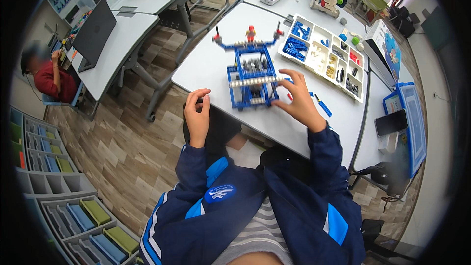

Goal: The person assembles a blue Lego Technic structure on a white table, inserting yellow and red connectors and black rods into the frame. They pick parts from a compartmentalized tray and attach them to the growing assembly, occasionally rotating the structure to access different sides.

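While the right hand (pixel 300 104) pinches the blue brick model (pixel 251 76) near the worktop (pixel 206 64) front edge, left hand (pixel 197 118) hovers, loosely curled; model likely light, fragile; grip its frame.

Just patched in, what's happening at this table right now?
A person in a blue jacket sits at a white table with a blue brick-built model in front of them. Their right hand touches the model's right side; the left hand hovers off the table edge, fingers curled, empty. A compartmented parts tray lies to the right.
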`<state>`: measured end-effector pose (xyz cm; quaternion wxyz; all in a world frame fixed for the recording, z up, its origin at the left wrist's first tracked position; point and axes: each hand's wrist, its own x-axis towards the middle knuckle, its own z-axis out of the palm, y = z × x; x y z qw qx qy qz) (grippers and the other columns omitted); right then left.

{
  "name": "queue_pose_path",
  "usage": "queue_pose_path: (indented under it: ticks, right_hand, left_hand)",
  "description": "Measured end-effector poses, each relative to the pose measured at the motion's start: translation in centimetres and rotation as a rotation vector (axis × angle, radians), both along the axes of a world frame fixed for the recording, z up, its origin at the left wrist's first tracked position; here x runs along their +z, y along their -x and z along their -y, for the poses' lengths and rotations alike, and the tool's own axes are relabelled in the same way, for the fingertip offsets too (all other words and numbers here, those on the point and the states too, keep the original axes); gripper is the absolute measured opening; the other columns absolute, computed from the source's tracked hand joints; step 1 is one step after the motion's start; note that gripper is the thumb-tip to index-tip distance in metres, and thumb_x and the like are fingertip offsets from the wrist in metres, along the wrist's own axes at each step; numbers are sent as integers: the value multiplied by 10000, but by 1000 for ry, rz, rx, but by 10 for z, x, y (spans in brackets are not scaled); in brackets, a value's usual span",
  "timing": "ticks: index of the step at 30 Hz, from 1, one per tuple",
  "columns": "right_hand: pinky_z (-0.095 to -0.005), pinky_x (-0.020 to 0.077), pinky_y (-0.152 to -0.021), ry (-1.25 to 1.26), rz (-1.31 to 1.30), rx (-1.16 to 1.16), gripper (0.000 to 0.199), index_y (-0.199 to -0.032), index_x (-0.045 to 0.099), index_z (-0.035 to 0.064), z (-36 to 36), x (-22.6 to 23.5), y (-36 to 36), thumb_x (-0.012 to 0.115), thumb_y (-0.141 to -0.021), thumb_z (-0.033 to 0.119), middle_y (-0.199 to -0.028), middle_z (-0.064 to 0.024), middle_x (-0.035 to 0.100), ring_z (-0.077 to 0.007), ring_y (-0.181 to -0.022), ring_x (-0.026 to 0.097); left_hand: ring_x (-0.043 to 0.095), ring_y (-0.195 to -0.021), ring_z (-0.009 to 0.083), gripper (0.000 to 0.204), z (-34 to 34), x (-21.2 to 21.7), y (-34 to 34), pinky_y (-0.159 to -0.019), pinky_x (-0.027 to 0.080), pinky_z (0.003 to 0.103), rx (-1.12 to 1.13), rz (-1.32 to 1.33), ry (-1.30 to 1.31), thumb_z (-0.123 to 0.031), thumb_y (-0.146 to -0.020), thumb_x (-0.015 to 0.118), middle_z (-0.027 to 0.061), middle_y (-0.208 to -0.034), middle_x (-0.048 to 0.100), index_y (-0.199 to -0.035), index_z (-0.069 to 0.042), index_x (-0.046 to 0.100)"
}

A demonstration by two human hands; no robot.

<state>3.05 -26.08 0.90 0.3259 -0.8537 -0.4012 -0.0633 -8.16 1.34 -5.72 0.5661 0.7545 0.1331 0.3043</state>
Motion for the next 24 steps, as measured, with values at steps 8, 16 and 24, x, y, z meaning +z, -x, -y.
queue_pose_path:
  ticks: [8, 16, 24]
  right_hand:
    - [-455, 353, -1141, -95, 157, -67, 697, -1411, 473, 49, -40, -42, -58, 795, -807, 181, -1444, -225, 447, -412, -1366, 399]
    - [-377, 349, -1168, -92, -78, -118, 768, -1522, 330, -3, -89, -69, -147, 712, -878, 166, -1494, -259, 437, -374, -1400, 421]
    - [-441, 354, -1145, -52, 46, -67, 577, -1375, 483, 15, -63, -54, -114, 708, -854, 119, -1407, -226, 498, -387, -1353, 430]
  left_hand:
    - [514, -1306, 259, 499, -28, -1, -114, -1067, 429, 366, -192, 169, -60, -274, -1035, 568, 149, -1420, 532, -1450, -16, 470]
    - [568, -1141, 145, 512, -49, -30, -240, -967, 424, 280, -335, 103, 331, -413, -1080, 452, 63, -1300, 624, -1413, -38, 556]
    - [641, -1105, 221, 557, -51, -39, -231, -881, 522, 324, -103, 165, 278, -444, -1091, 370, 155, -1241, 645, -1300, 22, 592]
